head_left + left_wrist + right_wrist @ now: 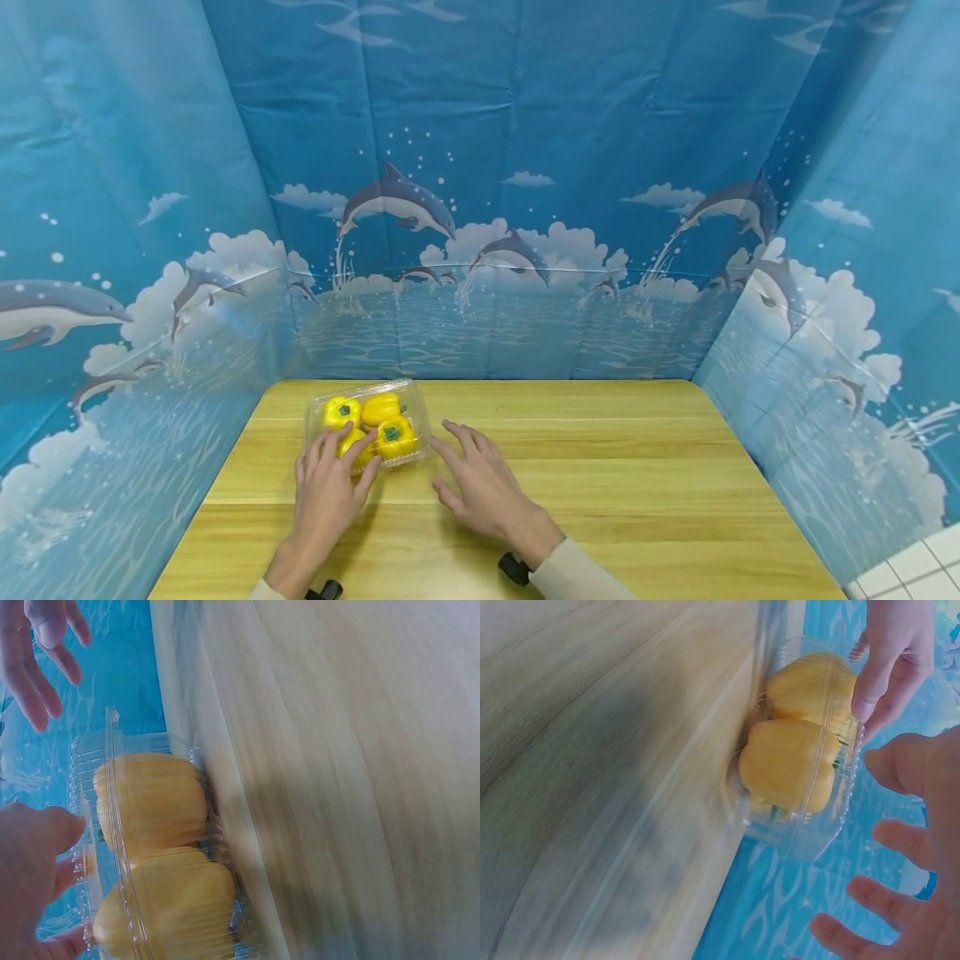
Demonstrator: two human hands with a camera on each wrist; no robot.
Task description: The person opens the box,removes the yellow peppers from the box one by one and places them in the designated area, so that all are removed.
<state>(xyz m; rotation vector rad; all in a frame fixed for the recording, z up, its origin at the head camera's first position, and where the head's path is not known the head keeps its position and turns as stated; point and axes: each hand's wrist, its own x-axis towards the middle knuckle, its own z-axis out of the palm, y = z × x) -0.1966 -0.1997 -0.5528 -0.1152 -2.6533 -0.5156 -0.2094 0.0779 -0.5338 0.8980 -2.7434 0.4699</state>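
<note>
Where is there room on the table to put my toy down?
The table is bare to the right of the right hand, all the way to the blue curtain, and along the back edge beyond that hand. The near left corner is free too. It is crowded at the back left, where the left hand touches the pepper box.

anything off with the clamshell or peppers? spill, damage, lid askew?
Nothing stands out. The clear clamshell sits flat on the wooden table, lid down, four yellow peppers inside. The left hand rests its fingers on the lid; the right hand is spread beside it. No spill or cracks visible.
</note>
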